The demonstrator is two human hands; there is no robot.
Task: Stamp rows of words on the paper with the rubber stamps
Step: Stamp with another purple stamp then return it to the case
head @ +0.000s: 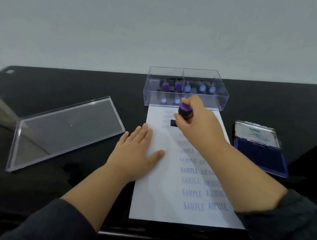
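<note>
The right hand point(194, 120) curls its fingers tight round a purple-topped stamp point(185, 112), pressed at the paper's point(154, 199) 12 o'clock end. The left hand point(137, 152) lies flat, fingers straight, at its 9 o'clock edge.

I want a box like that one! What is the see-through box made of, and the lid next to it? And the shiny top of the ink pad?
The box and its lid look like clear hard plastic: you see straight through, edges glint. The ink pad's open cover looks like thin silvery metal, though shiny plastic is possible.
</note>
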